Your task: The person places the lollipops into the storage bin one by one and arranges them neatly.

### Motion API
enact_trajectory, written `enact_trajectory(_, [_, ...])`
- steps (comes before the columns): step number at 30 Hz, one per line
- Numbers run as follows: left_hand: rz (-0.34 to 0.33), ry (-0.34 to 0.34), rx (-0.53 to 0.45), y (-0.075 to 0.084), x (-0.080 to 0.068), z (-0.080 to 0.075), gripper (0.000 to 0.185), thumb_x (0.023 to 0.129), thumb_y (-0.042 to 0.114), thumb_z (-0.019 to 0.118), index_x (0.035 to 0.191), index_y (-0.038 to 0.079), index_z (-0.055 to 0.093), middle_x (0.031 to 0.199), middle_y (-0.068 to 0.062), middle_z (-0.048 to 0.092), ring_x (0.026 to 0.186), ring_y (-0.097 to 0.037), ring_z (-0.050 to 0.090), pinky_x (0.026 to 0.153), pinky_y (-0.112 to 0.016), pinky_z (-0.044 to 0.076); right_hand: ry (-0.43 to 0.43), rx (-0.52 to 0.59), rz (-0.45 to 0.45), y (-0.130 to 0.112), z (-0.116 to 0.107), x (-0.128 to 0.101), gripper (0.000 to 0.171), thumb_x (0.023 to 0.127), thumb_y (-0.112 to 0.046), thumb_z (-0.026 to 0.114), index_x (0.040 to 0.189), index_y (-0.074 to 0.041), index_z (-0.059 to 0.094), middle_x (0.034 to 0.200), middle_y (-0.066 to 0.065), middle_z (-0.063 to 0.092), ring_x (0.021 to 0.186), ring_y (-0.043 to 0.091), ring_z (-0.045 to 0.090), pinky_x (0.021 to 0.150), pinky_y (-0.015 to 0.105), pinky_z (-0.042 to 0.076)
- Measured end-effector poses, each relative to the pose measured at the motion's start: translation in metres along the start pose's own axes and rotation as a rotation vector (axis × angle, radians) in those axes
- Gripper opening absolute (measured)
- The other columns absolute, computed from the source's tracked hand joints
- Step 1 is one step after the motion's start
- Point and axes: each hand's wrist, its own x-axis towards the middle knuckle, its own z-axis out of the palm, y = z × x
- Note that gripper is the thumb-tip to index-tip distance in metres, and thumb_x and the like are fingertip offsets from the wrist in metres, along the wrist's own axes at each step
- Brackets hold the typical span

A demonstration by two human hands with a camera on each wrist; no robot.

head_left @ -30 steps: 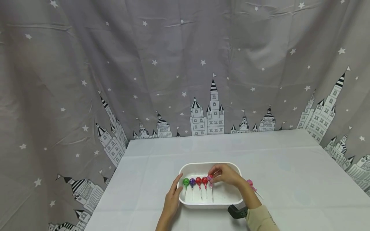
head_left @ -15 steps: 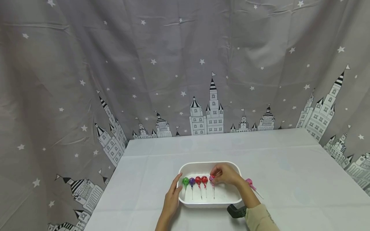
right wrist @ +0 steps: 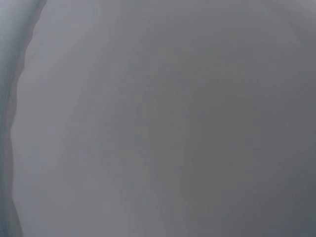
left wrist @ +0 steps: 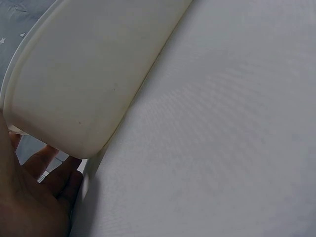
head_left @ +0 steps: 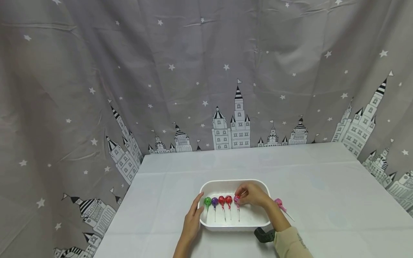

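A white tray holds a row of lollipops: a green lollipop, a purple lollipop, two red lollipops and a pink-and-red lollipop at the right end. My right hand reaches over the tray's right side and pinches that last one near its head, its stick pointing toward me. At the tray's left end, my left hand grips the wall, thumb at the rim and fingers along the outside. The left wrist view shows those fingers against the outer wall. The right wrist view shows only a blurred pale surface.
Another pink lollipop lies on the white tablecloth right of the tray, partly behind my right forearm. A dark wrist device sits by the tray's near right corner. A grey castle-print curtain hangs behind the table.
My right hand has shifted slightly right with the pink-and-red lollipop, widening its gap from the neighbouring red one. My left hand stays on the tray.
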Motion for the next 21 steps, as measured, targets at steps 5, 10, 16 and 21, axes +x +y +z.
enact_trajectory(5, [0.002, -0.001, -0.002, 0.0009, 0.0001, 0.0007, 0.044, 0.095, 0.015, 0.043, 0.138, 0.026, 0.044, 0.145, -0.01, 0.034, 0.133, -0.032, 0.029, 0.108, -0.049, 0.023, 0.004, 0.001, -0.001, 0.0017, -0.0002, -0.0001, 0.021, 0.07, 0.001, 0.076, 0.088, 0.003, 0.065, 0.085, 0.009, 0.066, 0.075, 0.017, 0.062, 0.067, 0.022, 0.053])
enact_trajectory(10, [-0.003, -0.004, -0.002, 0.0012, 0.0007, 0.001, 0.044, 0.095, 0.015, 0.042, 0.138, 0.025, 0.043, 0.146, -0.01, 0.033, 0.133, -0.032, 0.028, 0.108, -0.049, 0.023, 0.013, -0.018, -0.004, 0.0024, -0.0001, 0.0003, 0.022, 0.068, 0.001, 0.077, 0.087, 0.002, 0.065, 0.084, 0.008, 0.065, 0.073, 0.016, 0.061, 0.065, 0.022, 0.053])
enact_trajectory(16, [-0.003, -0.005, 0.002, 0.0015, 0.0008, 0.0008, 0.044, 0.095, 0.016, 0.042, 0.138, 0.025, 0.043, 0.146, -0.009, 0.033, 0.134, -0.032, 0.027, 0.108, -0.049, 0.022, 0.007, -0.031, 0.008, 0.0021, 0.0005, 0.0007, 0.022, 0.067, 0.002, 0.077, 0.086, 0.001, 0.065, 0.082, 0.005, 0.065, 0.072, 0.015, 0.06, 0.064, 0.023, 0.053])
enact_trajectory(21, [0.0, -0.001, -0.002, 0.0013, 0.0001, 0.0006, 0.044, 0.095, 0.016, 0.043, 0.138, 0.025, 0.044, 0.146, -0.009, 0.034, 0.133, -0.032, 0.028, 0.108, -0.048, 0.022, 0.003, -0.034, 0.017, 0.0028, 0.0014, 0.0006, 0.022, 0.067, 0.003, 0.077, 0.085, 0.0, 0.065, 0.081, 0.004, 0.064, 0.072, 0.014, 0.059, 0.064, 0.023, 0.052])
